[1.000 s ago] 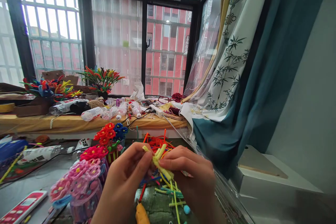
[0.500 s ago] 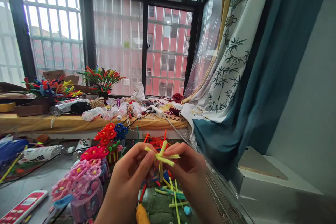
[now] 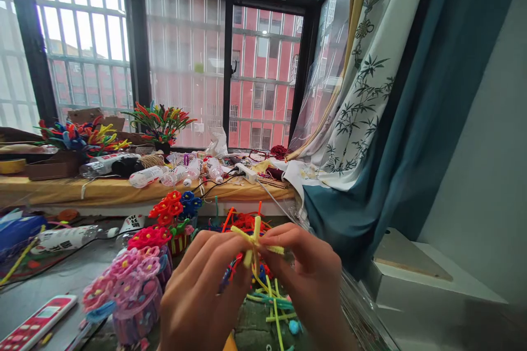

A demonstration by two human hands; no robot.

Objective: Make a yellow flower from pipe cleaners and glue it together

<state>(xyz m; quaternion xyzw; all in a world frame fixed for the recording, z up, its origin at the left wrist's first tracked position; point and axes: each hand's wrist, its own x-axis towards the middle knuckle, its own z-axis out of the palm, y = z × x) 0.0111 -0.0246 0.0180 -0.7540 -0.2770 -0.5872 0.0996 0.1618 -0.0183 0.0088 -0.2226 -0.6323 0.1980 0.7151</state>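
Observation:
My left hand and my right hand meet in front of me, both pinching a small bundle of yellow pipe cleaners whose ends splay out above my fingertips. Below my hands lies a loose heap of green, yellow and blue pipe-cleaner pieces on a dark green mat. Behind the bundle sits a tangle of red and orange pipe cleaners.
Pink pipe-cleaner flowers in a cup and red and blue flowers stand to my left. A red-and-white remote lies at the lower left. The windowsill holds bottles, a power strip and pipe-cleaner plants. Curtains hang at the right.
My hands have turned and reworked the yellow bundle: its pieces went from a tight clump to splayed ends, and my left hand has risen to cover more of it.

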